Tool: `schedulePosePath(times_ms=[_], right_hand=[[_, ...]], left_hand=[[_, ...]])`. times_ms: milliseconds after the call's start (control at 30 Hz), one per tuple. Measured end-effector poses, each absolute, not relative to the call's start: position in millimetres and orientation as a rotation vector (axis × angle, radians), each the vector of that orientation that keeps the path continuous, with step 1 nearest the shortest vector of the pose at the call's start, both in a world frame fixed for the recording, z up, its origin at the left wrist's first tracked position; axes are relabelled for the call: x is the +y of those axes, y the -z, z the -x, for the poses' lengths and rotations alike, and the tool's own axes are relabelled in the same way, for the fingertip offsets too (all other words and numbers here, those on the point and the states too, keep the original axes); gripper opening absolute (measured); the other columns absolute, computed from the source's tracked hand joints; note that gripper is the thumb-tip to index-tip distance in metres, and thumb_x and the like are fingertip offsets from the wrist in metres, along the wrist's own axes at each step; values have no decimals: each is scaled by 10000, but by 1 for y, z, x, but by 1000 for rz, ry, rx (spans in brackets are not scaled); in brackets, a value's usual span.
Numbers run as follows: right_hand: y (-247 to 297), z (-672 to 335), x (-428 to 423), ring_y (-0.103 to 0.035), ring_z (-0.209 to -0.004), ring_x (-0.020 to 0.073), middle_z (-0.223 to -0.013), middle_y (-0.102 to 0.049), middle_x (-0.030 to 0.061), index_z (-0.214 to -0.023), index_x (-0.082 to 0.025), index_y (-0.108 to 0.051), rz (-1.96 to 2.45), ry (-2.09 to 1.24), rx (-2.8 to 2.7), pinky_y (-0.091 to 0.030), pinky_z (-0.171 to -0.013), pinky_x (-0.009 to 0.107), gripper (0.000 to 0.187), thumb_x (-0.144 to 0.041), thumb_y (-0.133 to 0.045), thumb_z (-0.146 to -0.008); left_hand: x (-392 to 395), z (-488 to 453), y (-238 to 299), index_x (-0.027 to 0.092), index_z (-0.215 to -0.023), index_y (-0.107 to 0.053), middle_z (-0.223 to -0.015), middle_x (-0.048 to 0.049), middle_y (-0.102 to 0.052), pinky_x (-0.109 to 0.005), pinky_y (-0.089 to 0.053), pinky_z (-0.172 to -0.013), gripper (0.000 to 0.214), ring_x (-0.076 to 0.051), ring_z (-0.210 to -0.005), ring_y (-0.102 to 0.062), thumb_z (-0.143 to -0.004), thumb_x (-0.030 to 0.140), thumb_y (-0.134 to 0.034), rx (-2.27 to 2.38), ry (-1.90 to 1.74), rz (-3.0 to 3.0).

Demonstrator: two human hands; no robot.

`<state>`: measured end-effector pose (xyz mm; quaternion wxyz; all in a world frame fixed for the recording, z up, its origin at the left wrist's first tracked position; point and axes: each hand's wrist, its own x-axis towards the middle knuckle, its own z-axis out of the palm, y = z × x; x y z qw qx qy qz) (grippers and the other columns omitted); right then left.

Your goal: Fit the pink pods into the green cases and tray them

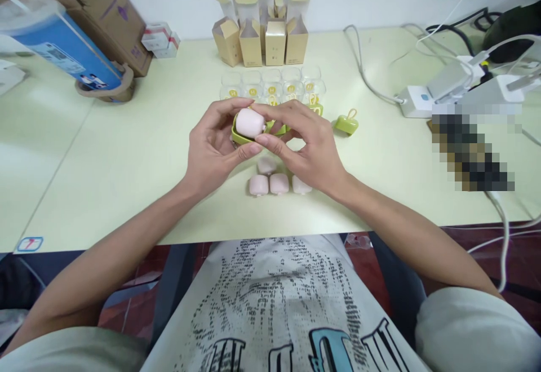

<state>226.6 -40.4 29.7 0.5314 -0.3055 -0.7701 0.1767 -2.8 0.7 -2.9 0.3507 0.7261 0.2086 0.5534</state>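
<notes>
My left hand (209, 149) is wrapped around a small lime-green case (240, 137). A pale pink rounded barrel-shaped piece (249, 123) sits at the case's opening, partly inside it. My right hand (310, 144) pinches this pink piece at its right end, thumb below and fingers above. Just below the hands, several similar pink pieces (279, 184) lie on the table, one partly covered by my right hand. More green cases (316, 109) show behind my right fingers, mostly hidden. Further right stands a green case with a yellow loop (346, 124).
Behind my hands are rows of clear containers (291, 74) with yellow marks. Open small cartons (250, 45) stand by the wall. A blue cylindrical tub (71, 45) and cardboard boxes (114, 17) are at left. Power strips (416, 101) and cables lie at right.
</notes>
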Motion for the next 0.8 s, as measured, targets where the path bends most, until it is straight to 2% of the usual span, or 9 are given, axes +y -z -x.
schedulePosePath(times_ms=[100,233,333,433,633,800], right_hand=[[-31,-228,-40,-763,-986,169,-1228,-809,37,-1427,-333,-823,734,-483,-1831,-715,-737,272,332,-421,-789,-1109],[-32,-228,-41,-828,-999,173,-1347,-807,52,-1363,-288,-797,752,-651,-1759,-730,-772,274,361,-479,-836,-1060],[-32,-226,-44,-859,-1032,188,-1293,-823,58,-1220,-245,-779,734,-728,-1717,-729,-749,260,288,-442,-858,-1026],[-32,-224,-47,-865,-1046,200,-1293,-832,67,-1161,-239,-775,764,-672,-1709,-742,-734,271,176,-328,-798,-1012],[-29,-219,-50,-878,-965,198,-1164,-876,40,-1080,-241,-771,741,-511,-1691,-774,-820,329,176,-165,-746,-923],[-29,-219,-51,-877,-887,190,-1076,-899,7,-1055,-252,-790,734,-439,-1717,-770,-795,327,182,-158,-739,-908]], left_hand=[[-4,0,0,394,-1454,-744,-1399,-61,-752,-465,-682,-1071,706,-281,-1282,-775,-840,568,-1045,531,-1456,-1867],[-11,-2,-3,339,-1329,-721,-1338,-81,-759,-476,-673,-1075,560,-280,-1271,-769,-930,669,-935,597,-1442,-1776],[-13,-4,-7,318,-1234,-686,-1284,-84,-759,-488,-655,-1096,549,-277,-1256,-757,-917,690,-936,607,-1459,-1771],[-15,-6,-11,314,-1218,-694,-1267,-86,-753,-487,-650,-1104,545,-279,-1259,-746,-910,688,-943,615,-1471,-1796],[-20,-6,-17,327,-1276,-795,-1302,-89,-743,-490,-659,-1091,556,-288,-1263,-734,-878,668,-980,650,-1426,-1904],[-27,-5,-22,301,-1250,-851,-1208,-61,-803,-406,-692,-894,536,-243,-1147,-771,-828,561,-1055,609,-1505,-2007]])
